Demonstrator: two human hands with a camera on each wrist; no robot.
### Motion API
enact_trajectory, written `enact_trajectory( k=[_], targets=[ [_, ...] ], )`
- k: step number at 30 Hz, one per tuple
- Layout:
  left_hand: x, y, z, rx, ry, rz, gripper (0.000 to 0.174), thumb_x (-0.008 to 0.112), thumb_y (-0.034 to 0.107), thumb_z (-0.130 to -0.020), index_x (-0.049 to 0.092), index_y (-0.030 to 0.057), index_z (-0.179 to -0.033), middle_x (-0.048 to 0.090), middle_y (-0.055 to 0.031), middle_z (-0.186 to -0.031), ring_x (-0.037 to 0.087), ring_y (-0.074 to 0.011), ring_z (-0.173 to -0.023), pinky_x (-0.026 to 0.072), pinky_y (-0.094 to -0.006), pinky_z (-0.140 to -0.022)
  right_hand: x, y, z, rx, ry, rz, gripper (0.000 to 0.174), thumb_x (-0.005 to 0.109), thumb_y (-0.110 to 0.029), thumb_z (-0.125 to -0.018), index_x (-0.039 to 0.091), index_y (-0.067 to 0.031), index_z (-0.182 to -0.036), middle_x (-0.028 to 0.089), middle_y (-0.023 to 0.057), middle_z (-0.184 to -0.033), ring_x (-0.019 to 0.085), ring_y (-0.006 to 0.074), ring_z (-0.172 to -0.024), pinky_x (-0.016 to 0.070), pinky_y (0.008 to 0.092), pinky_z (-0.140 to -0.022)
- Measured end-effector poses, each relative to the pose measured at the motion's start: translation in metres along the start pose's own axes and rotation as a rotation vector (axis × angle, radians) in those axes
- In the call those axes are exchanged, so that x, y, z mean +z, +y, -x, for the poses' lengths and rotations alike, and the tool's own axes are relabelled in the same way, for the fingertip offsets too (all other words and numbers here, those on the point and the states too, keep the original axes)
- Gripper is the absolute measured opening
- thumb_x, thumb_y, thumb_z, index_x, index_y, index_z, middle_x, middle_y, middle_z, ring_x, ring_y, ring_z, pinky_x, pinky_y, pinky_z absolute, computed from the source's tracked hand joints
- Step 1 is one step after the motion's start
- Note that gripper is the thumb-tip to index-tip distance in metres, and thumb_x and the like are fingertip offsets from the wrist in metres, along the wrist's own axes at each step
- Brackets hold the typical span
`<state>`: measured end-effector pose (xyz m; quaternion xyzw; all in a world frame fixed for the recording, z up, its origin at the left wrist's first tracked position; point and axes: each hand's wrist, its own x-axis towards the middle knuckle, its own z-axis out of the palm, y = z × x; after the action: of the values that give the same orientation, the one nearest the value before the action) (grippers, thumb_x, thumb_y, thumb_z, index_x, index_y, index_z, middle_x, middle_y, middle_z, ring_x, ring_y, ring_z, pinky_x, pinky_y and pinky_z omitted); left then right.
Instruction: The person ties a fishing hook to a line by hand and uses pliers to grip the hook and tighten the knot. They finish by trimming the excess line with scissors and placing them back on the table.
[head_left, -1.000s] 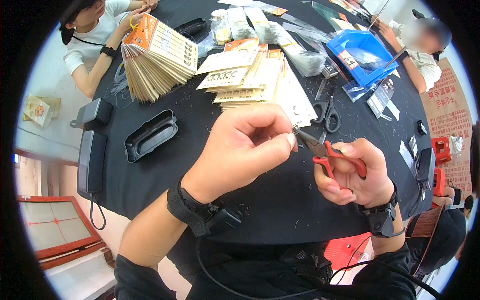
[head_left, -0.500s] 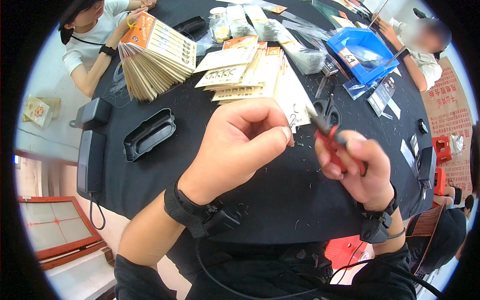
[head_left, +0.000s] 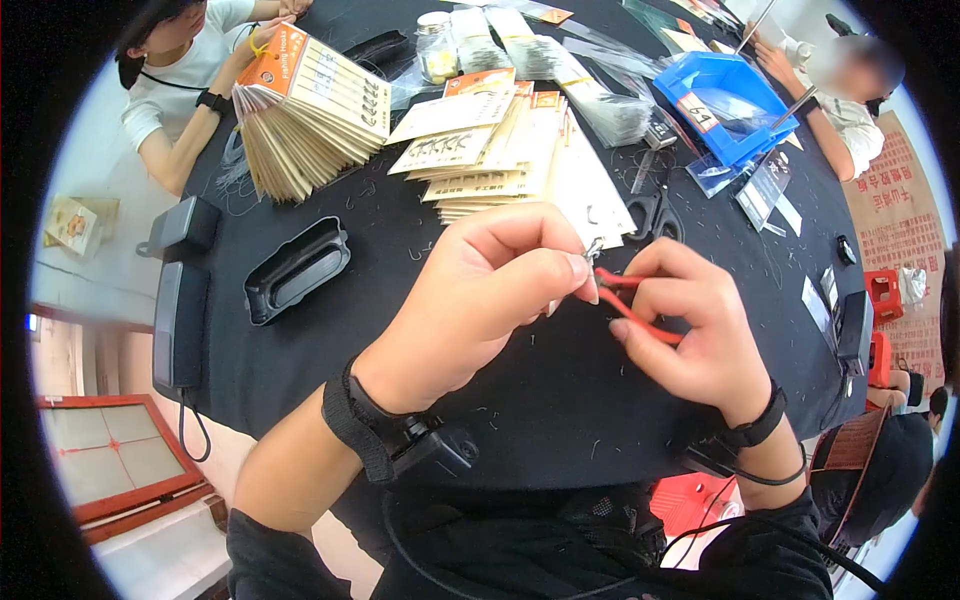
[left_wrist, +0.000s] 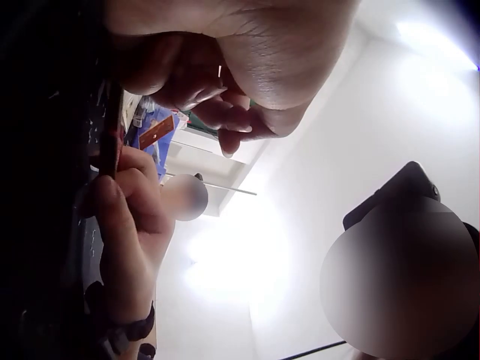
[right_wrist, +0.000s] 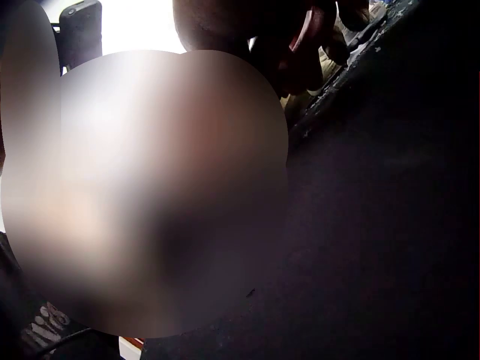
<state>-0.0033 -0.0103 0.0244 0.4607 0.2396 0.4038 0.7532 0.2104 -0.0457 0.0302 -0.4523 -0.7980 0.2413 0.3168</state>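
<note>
My left hand (head_left: 490, 295) pinches a small metal fishing hook (head_left: 594, 247) between thumb and forefinger, its top poking out above the fingertips. From the right, my right hand (head_left: 700, 325) grips red-handled pliers (head_left: 645, 320) with its back turned up. The pliers' nose meets the left fingertips and is mostly hidden there. In the left wrist view, the right hand (left_wrist: 139, 225) shows lower left holding the red handle (left_wrist: 110, 154), below the left hand (left_wrist: 277, 60). Fingers and a red handle (right_wrist: 306, 30) show darkly at the top of the right wrist view.
Stacked hook cards (head_left: 500, 185) lie just beyond my hands, with a fanned bundle of cards (head_left: 310, 120) to their left. Black scissors (head_left: 655, 218) lie behind the pliers. A blue bin (head_left: 725, 105) stands back right, a black tray (head_left: 298, 270) left. Two people sit across the table.
The pliers drew back right from the hook and tipped up, then returned to the left fingertips. My right hand has turned from palm showing to back showing. The left hand keeps its pinch.
</note>
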Motion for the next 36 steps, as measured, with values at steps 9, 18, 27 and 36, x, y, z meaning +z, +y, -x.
enact_trajectory(
  k=[9,18,27,36],
  targets=[
    [0.002,-0.001,-0.001,-0.001,-0.016,-0.037,0.012,0.062,0.015,-0.084,0.057,0.0052,-0.077,0.058,-0.0022,-0.072,0.043,-0.0033,-0.057,0.034,-0.0188,-0.054,0.002,-0.006,0.001,-0.125,-0.09,0.125,0.027,0.078,-0.015,-0.059,0.053,-0.0075,-0.059,0.058,0.0066,-0.083,0.058,0.0245,-0.071,0.0468,0.0346,-0.06],
    [0.005,-0.007,0.0,0.01,-0.012,-0.071,0.014,0.062,0.014,-0.083,0.058,0.0049,-0.075,0.056,-0.0013,-0.072,0.046,-0.0054,-0.06,0.0378,-0.0206,-0.059,-0.002,-0.008,0.0,-0.166,-0.097,0.219,0.031,0.082,-0.022,-0.054,0.056,-0.0093,-0.063,0.058,0.0023,-0.083,0.057,0.0213,-0.069,0.0465,0.0337,-0.059],
    [0.006,-0.005,0.0,-0.044,-0.058,-0.133,0.013,0.063,0.014,-0.083,0.059,0.0039,-0.077,0.06,-0.0019,-0.074,0.05,-0.0055,-0.065,0.0391,-0.02,-0.062,-0.004,-0.004,-0.002,-0.122,0.158,-0.005,0.02,0.079,-0.009,-0.064,0.065,-0.0065,-0.078,0.061,0.0058,-0.082,0.061,0.0208,-0.074,0.0481,0.0296,-0.062],
    [0.005,-0.01,0.004,-0.125,-0.14,-0.178,0.01,0.062,0.009,-0.088,0.06,0.0027,-0.08,0.063,-0.0017,-0.079,0.056,-0.0063,-0.075,0.0438,-0.0207,-0.068,-0.007,-0.007,-0.001,-0.207,0.232,0.008,0.025,0.079,-0.008,-0.064,0.071,-0.007,-0.087,0.06,0.0061,-0.082,0.061,0.0194,-0.073,0.0489,0.0278,-0.063]
  ],
)
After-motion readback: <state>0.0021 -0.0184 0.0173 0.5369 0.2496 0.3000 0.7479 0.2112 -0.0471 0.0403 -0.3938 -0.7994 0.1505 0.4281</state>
